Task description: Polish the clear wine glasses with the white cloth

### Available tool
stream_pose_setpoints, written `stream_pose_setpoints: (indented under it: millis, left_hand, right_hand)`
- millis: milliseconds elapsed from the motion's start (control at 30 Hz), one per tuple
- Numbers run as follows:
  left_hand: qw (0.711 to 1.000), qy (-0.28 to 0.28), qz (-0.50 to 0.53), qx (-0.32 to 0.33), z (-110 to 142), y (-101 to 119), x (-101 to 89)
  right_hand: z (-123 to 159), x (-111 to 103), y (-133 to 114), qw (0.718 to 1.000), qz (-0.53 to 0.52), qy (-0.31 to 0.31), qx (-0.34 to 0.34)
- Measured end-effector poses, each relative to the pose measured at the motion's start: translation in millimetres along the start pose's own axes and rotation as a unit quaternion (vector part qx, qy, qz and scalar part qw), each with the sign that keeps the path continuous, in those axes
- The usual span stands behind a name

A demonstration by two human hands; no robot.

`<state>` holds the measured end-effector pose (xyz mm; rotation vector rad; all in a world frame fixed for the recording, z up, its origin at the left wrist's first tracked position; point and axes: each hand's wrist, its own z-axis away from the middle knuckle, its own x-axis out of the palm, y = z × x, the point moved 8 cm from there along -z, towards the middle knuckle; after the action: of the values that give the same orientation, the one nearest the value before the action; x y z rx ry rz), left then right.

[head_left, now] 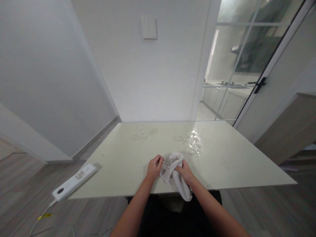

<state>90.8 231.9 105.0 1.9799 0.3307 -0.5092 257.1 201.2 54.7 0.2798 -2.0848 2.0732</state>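
Both my hands meet over the near edge of a pale table [222,164]. My right hand [185,171] is closed on a white cloth [175,177] that hangs down past the table edge. My left hand [155,167] is closed too, pinching something small and clear at the cloth's left side, apparently a glass, though I cannot make it out. A clear stemmed glass [141,131] stands alone at the far left of the table. Several more clear glasses [194,141] glint together at the far middle right.
A white power strip [74,182] lies on the table's near left corner, its cord trailing to the wooden floor. A white wall with a switch [149,28] is behind the table. A glass door [247,65] stands at the right, with a wooden cabinet [291,128] beside it.
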Motion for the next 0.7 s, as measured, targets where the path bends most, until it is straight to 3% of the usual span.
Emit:
stream_pose_setpoints:
  millis: [367, 700]
  left_hand:
    - [1.000, -0.001, -0.007, 0.005, -0.8, -3.2, -0.4]
    - [1.000, 0.002, 0.013, -0.011, -1.6, -8.0, -1.0]
  right_hand:
    - [-3.1, -18.4, 13.5, 0.996, 0.007, 0.088, 0.032]
    - [0.2, 5.1, -4.9, 0.996, 0.056, -0.038, -0.055]
